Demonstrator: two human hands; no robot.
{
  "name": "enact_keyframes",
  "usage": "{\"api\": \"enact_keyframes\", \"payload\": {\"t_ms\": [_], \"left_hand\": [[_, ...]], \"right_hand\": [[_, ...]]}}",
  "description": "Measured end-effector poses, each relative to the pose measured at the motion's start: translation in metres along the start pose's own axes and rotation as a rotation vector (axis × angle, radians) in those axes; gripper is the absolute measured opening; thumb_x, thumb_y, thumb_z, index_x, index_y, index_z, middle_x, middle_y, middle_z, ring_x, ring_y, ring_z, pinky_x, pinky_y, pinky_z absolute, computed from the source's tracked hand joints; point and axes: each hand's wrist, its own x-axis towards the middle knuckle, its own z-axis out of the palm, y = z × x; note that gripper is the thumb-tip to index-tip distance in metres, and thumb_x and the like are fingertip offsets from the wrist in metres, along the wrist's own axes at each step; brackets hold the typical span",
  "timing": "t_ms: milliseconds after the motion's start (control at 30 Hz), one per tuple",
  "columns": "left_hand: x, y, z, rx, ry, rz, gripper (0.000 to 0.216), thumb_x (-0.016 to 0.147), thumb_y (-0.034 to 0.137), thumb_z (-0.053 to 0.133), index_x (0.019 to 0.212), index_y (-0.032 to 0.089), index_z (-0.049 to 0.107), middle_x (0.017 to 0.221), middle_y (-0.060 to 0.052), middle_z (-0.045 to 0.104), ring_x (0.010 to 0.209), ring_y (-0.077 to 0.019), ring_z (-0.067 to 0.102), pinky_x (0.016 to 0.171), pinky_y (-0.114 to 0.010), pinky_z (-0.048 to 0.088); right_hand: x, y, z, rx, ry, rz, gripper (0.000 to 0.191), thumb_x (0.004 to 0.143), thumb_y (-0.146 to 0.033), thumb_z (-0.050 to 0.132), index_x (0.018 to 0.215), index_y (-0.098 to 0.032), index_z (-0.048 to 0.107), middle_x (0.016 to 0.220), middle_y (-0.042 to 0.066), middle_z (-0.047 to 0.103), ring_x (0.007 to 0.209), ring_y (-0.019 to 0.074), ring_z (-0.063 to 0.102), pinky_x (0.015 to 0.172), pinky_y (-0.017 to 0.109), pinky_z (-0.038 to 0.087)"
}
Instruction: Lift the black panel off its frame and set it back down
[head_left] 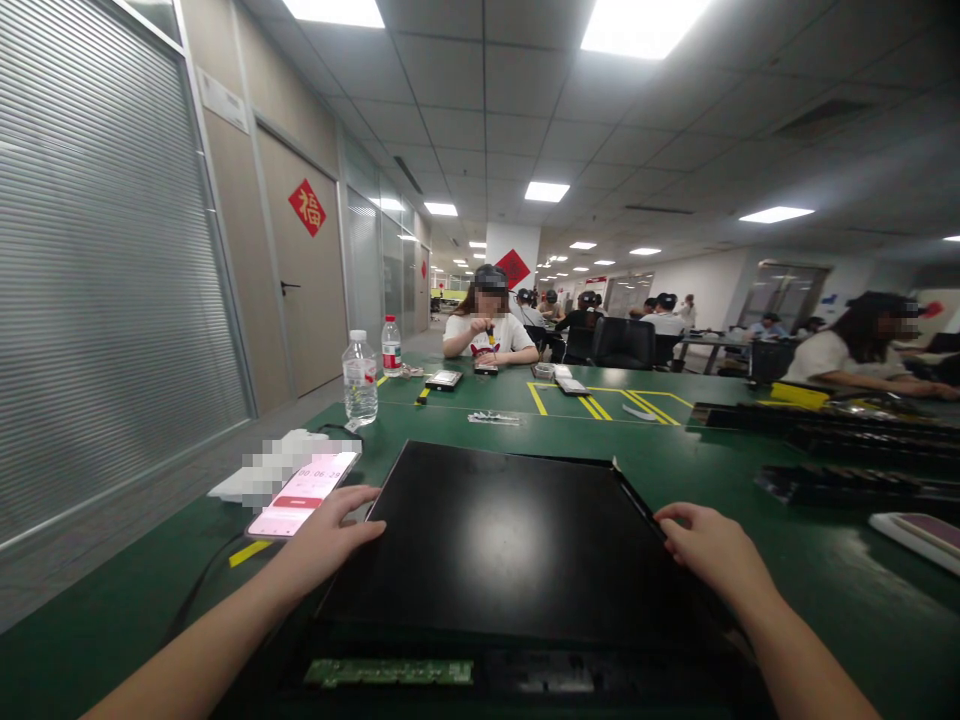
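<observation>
A flat, glossy black LCD panel (495, 540) lies in front of me, with a thin dark frame along its far and right edges. My left hand (345, 525) grips the panel's left edge, its thumb over the top and the fingers reaching along the side. On the opposite side, my right hand (697, 535) is closed on the right edge, with thumb and fingertips pinched together at the rim. Along the near side sits a narrow green circuit board (390, 672). The undersides of the panel and the tips of some fingers are hidden.
A phone (304, 495) showing a timer lies left on the green table (810, 590), near a water bottle (360, 380) and a red-capped bottle (391, 346). Dark strips (847, 490) lie right. A person (491, 335) works opposite; another person (847, 350) sits right.
</observation>
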Motion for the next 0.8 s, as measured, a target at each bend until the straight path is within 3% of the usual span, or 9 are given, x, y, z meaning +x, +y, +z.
{"api": "enact_keyframes", "payload": {"t_ms": [367,600,800], "left_hand": [[0.005,-0.015,0.004,0.168,-0.056,0.02,0.045,0.059,0.034,0.061,0.1,0.016,0.066,0.122,-0.011,0.055,0.116,-0.03,0.046,0.089,-0.037,0.043],[0.004,-0.016,0.007,0.275,-0.101,0.04,0.055,0.062,0.035,0.058,0.109,0.007,0.06,0.125,-0.018,0.049,0.116,-0.0305,0.045,0.096,-0.039,0.036],[0.004,-0.016,0.007,0.243,-0.097,0.029,0.052,0.061,0.034,0.059,0.107,0.009,0.061,0.126,-0.017,0.049,0.117,-0.0304,0.045,0.095,-0.039,0.037]], "right_hand": [[0.003,0.005,0.005,-0.002,0.012,-0.007,0.033,0.072,-0.038,0.041,0.089,-0.028,0.067,0.08,0.003,0.069,0.068,0.0186,0.063,0.058,0.027,0.044],[0.001,0.001,0.002,-0.005,0.008,-0.011,0.032,0.072,-0.036,0.042,0.09,-0.026,0.067,0.081,0.004,0.069,0.069,0.0184,0.064,0.057,0.026,0.044],[0.0,0.001,0.002,-0.004,-0.001,-0.026,0.031,0.072,-0.036,0.042,0.09,-0.026,0.067,0.08,0.004,0.07,0.07,0.0186,0.064,0.058,0.026,0.044]]}}
